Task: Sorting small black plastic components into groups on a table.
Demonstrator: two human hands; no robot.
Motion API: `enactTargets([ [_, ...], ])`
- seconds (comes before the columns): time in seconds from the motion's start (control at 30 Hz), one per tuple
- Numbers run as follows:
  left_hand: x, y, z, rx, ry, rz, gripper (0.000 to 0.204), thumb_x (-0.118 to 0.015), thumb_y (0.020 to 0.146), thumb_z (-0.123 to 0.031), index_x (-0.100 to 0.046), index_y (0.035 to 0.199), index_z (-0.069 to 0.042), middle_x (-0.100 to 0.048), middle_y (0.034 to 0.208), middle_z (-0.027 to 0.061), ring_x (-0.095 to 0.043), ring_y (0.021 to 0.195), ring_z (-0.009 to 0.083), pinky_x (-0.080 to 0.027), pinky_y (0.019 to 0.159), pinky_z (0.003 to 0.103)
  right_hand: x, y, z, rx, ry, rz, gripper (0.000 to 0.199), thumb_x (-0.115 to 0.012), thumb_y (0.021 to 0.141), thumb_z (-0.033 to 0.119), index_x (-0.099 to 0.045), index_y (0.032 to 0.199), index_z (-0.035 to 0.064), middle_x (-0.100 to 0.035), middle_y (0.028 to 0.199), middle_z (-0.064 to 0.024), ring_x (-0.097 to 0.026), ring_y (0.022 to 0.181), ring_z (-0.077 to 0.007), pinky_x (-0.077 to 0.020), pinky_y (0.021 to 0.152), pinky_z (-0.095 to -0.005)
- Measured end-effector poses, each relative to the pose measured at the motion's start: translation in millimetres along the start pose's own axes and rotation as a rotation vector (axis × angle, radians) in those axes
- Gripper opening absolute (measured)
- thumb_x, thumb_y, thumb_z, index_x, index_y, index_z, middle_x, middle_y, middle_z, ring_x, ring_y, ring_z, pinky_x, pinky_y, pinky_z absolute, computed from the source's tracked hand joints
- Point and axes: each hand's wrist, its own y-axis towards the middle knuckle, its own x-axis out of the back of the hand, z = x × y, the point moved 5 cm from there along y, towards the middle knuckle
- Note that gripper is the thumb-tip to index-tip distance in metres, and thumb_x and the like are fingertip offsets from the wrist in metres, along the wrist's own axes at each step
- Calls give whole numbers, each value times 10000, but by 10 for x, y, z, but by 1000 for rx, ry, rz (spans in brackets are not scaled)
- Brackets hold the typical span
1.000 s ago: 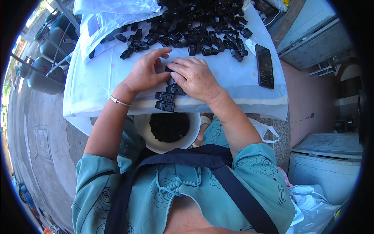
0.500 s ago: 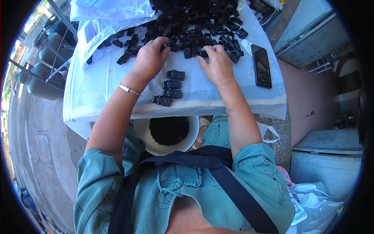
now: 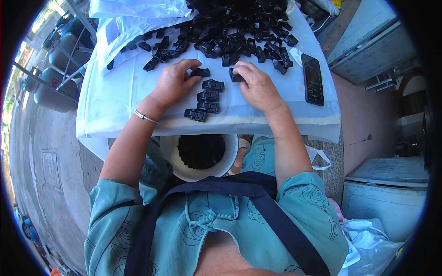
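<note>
My left hand (image 3: 171, 85) is closed with thumb and fingers around a small black plastic piece (image 3: 200, 72), just above the cloth. Across from it, my right hand (image 3: 258, 87) pinches another dark plastic piece (image 3: 235, 76) whose far side is partly covered by the fingers. Between and nearer than the hands, several similar black pieces (image 3: 208, 96) lie in a short, slightly staggered column. Beyond both hands spreads a big heap of the same black parts (image 3: 230, 34) on the white-covered table (image 3: 133, 110).
A phone (image 3: 312, 79) lies at the table's right side. White plastic sheeting (image 3: 138, 23) covers the far left. Below the near edge stands a white basin (image 3: 171, 156) holding dark parts. Grey gas cylinders (image 3: 55, 89) stand left; a metal cabinet (image 3: 386, 193) stands right.
Both hands have drawn back from the heap toward me, each bringing a black plastic piece. The column of pieces lies as before; the view has shifted slightly.
</note>
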Motion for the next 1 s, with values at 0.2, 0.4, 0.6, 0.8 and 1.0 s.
enactTargets([
  [0.2,-99,-22,-88,-141,-41,83,407,-741,760,-43,-621,1148,-81,-663,900,41,-565,665,119,-506,639,268,226,-50,-56,51,-5,-37,406,-601,762,-1,-604,1165,47,-617,1144,-144,-633,991,-320,-519,850,-386],
  [0.4,-104,40,-69,-28,-83,80,531,-748,747,-31,-561,1238,-106,-677,929,64,-563,665,128,-513,650,282,-153,45,175,-135,-114,50,350,-659,819,103,-604,1160,45,-632,973,-134,-648,823,-285,-538,737,-374],
  [0.6,-124,47,-66,-52,-132,84,610,-737,754,-19,-494,1305,-110,-689,958,84,-573,678,132,-514,656,285,-228,118,317,128,256,-54,324,-645,798,1,-652,1118,59,-650,1045,-152,-650,900,-317,-543,775,-360],
  [0.8,-117,29,-38,-36,-203,80,584,-751,732,-68,-526,1271,-91,-686,998,128,-663,751,222,-552,710,331,-255,74,374,147,92,70,315,-643,843,120,-665,1156,94,-639,1149,-130,-619,1024,-295,-493,876,-396],
  [1.0,143,207,-73,-157,-16,-90,385,-654,780,-49,-615,1161,-80,-621,1058,163,-661,819,286,-544,731,375,-263,17,424,59,-18,114,308,-576,895,223,-669,1173,130,-636,1182,-102,-598,1069,-263,-405,888,-390],
])
